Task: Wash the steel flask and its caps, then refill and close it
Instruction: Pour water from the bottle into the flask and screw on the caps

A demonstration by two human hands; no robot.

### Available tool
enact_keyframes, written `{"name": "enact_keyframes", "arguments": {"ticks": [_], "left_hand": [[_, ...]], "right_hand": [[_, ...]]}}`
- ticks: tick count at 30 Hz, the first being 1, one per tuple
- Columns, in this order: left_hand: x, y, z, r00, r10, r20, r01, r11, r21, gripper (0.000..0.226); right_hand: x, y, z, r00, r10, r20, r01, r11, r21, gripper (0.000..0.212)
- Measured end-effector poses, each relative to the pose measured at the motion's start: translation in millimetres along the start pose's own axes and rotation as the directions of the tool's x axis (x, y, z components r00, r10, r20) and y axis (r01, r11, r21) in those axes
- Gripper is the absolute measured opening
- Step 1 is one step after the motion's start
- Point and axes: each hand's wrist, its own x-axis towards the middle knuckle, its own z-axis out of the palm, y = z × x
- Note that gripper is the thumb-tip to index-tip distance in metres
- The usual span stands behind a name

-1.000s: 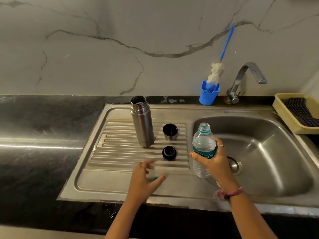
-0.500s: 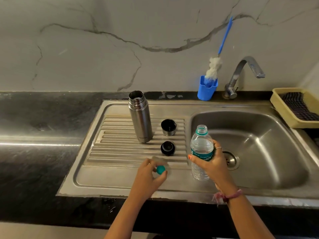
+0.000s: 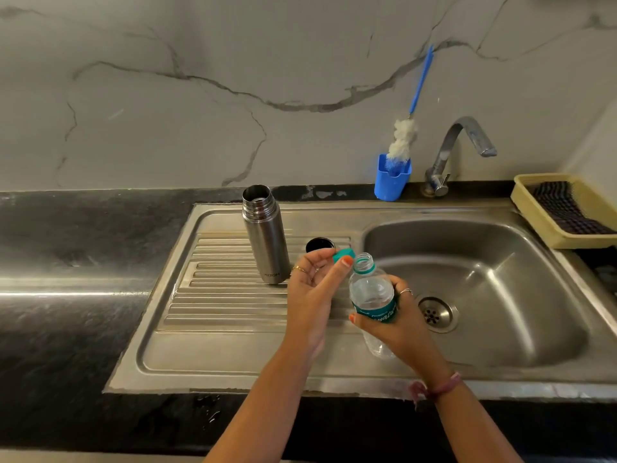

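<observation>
We judge the washing finished and the refill either just done or about to end: the steel flask (image 3: 266, 235) stands upright and uncapped on the ribbed drainboard (image 3: 217, 289), and we cannot see its water level from here. Closing is still left. Just right of the flask, one dark flask cap (image 3: 319, 243) lies open side up on the drainboard, partly hidden behind our left hand (image 3: 312, 295); the second cap we cannot see, and it may be behind that hand.

Our left hand pinches the small teal bottle cap (image 3: 344, 254) between thumb and fingertips, the other fingers loosely spread, holding it just beside the open mouth of the plastic water bottle (image 3: 372, 295). The cap is not yet on the threads. Our right hand (image 3: 400, 324) wraps around the bottle's label, fingers curled firmly on it, over the edge of the sink basin (image 3: 484, 295). The bottle looks nearly empty.

The flask stands apart from both hands, near the left fingers but untouched. We expect to cap the bottle, then fit the flask's caps.
</observation>
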Motion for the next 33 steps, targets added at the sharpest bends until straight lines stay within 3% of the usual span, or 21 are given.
{"name": "enact_keyframes", "arguments": {"ticks": [7,13,18,20,24,27,33], "left_hand": [[1.0,-5.2,7.9,0.999,0.002,0.054,-0.004,1.0,0.03,0.037],[4.2,-6.5,4.5,0.985,0.126,0.121,-0.153,0.957,0.247,0.024],[11.9,-4.0,1.4,0.977,0.136,0.161,-0.187,0.911,0.367,0.023],[12.3,-2.7,2.8,0.981,0.107,0.163,-0.157,0.928,0.338,0.018],[15.5,1.0,3.7,0.984,0.082,0.161,-0.123,0.957,0.264,0.035],[21.0,3.2,-0.8,0.965,0.014,0.261,-0.077,0.97,0.232,0.027],[26.6,9.4,-9.8,0.866,-0.038,0.498,-0.002,0.997,0.079,0.018]], "right_hand": [[-0.7,-5.2,-4.4,0.998,-0.057,0.026,0.057,0.998,0.013,0.064],[3.1,-4.5,-6.2,0.997,-0.06,0.039,0.063,0.995,-0.077,0.069],[6.1,-3.0,-7.6,1.0,-0.021,0.02,0.024,0.993,-0.117,0.071],[5.9,-4.1,-8.2,0.999,-0.027,0.035,0.03,0.996,-0.084,0.07],[6.1,-9.2,-6.5,0.996,-0.034,0.079,0.043,0.993,-0.109,0.069],[5.5,-14.1,-10.2,0.994,0.024,0.108,-0.021,0.999,-0.033,0.065],[0.2,-25.4,-26.1,0.919,0.023,0.394,-0.102,0.978,0.181,0.047]]}}
